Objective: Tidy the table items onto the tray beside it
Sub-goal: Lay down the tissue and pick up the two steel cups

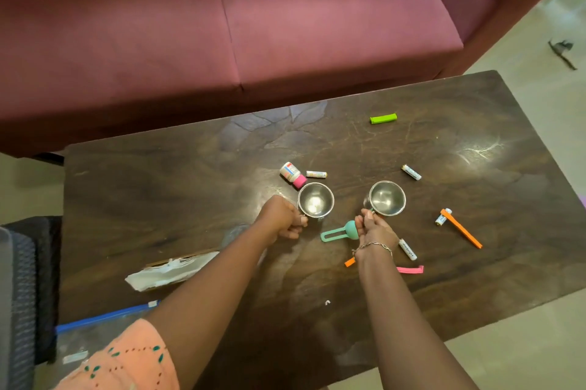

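Left cup (315, 200) and right cup (387, 198), both steel, stand upright side by side, apart, near the middle of the dark wooden table (158, 199). Each shows only bare, shiny metal inside.

The left hand (282, 218) is closed into a fist round the handle of the left cup, at that cup's left side. The right hand (374, 227), with a chain bracelet (372, 247) at the wrist, pinches the handle of the right cup at its lower left edge.

A teal tool (336, 232) with a slotted handle lies between the two hands. A small white bottle (293, 174) with a pink cap lies on its side, the cap just above the left cup's rim. Its label carries red and blue marks too small to read.

- One battery (316, 174) lies just right of the bottle.
- A second battery (411, 172) lies to the upper right of the right cup.
- A third battery (443, 216) touches the upper end of an orange stick (461, 228).
- A fourth battery (407, 249) lies just right of the right wrist.

The print on the batteries is not legible.

A green clip (383, 118) lies well apart from the rest, toward the upper right of the table. A pink clip (410, 269) lies at the lower right. A crumpled white wrapper (171, 270) and a clear zip bag (104, 316) with a blue strip lie at the lower left. A maroon sofa (253, 24) fills the top of the frame.
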